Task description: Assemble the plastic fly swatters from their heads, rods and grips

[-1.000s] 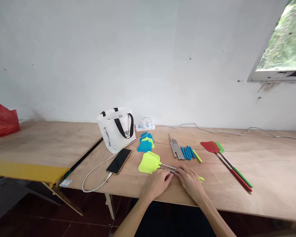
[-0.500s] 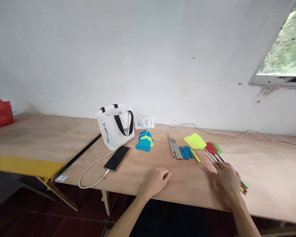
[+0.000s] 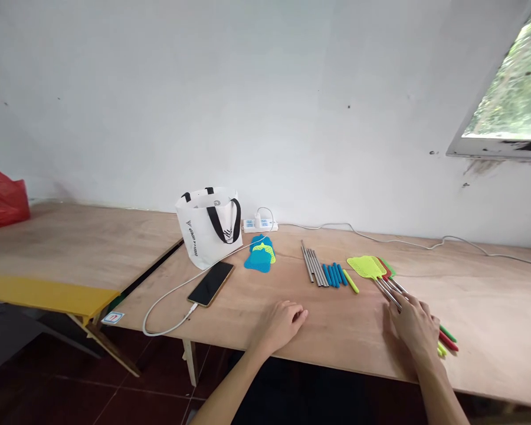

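My right hand (image 3: 413,324) is over the metal shafts of several fly swatters, with its fingers curled down on them. A yellow-green swatter head (image 3: 366,267) lies flat in front, partly covering a red head (image 3: 386,270) and a green head (image 3: 390,268). Behind the hand, the red handle (image 3: 448,340), green handle (image 3: 448,333) and yellow handle ends stick out to the right. My left hand (image 3: 283,324) rests on the tabletop near the front edge, loosely curled with nothing in it. Between the hands, farther back, lie metal tubes (image 3: 313,265), blue handle grips (image 3: 334,274) and a yellow grip (image 3: 351,281).
Blue swatter heads (image 3: 257,260) with a yellow one (image 3: 265,251) lie near a power strip (image 3: 260,225). A white tote bag (image 3: 207,230) stands beside a phone (image 3: 210,284) on a charging cable (image 3: 159,333). A red plastic bag (image 3: 4,198) is on the left table.
The yellow-green swatter head has moved right and down, onto the red and green heads. My right hand has shifted slightly right and nearer; the handles have moved with it. My left hand stays still.
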`<state>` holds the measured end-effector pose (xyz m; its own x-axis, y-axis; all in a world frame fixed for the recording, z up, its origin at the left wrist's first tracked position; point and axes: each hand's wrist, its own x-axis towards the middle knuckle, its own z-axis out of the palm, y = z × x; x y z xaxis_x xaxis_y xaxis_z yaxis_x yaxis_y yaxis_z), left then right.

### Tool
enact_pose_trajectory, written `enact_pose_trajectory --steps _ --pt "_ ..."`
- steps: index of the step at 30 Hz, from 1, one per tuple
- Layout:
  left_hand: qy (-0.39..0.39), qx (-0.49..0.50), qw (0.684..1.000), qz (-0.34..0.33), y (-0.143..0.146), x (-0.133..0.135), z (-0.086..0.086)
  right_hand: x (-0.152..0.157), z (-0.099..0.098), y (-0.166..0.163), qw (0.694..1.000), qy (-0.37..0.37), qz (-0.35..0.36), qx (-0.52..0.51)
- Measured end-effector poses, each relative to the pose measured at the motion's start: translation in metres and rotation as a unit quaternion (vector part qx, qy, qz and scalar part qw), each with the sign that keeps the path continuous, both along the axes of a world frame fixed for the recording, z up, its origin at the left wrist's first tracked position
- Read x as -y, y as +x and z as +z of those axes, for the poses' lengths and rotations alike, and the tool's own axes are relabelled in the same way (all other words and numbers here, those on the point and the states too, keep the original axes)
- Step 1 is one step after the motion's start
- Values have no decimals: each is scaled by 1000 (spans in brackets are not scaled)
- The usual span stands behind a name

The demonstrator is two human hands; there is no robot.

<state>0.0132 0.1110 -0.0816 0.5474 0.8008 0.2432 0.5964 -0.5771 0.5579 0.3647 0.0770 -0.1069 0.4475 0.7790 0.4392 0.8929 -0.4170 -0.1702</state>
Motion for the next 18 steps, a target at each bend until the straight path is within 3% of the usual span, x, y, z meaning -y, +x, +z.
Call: enact_pose_trajectory --steps 3,6,10,13,18 --pt "-3 2 1000 -2 0 -1 -2 -7 7 -20 993 24 94 -68" --pt "8 2 1000 8 0 -2 -4 -13 7 -68 959 -3 247 -141" --pt "71 1 997 39 -3 -4 -9 -10 -5 -145 903 24 426 -46" --pt "104 -22 994 26 -5 -5 -12 -5 -11 -175 899 50 435 20" --pt "121 -43 992 16 -5 -6 -15 -3 -9 -175 901 40 430 33"
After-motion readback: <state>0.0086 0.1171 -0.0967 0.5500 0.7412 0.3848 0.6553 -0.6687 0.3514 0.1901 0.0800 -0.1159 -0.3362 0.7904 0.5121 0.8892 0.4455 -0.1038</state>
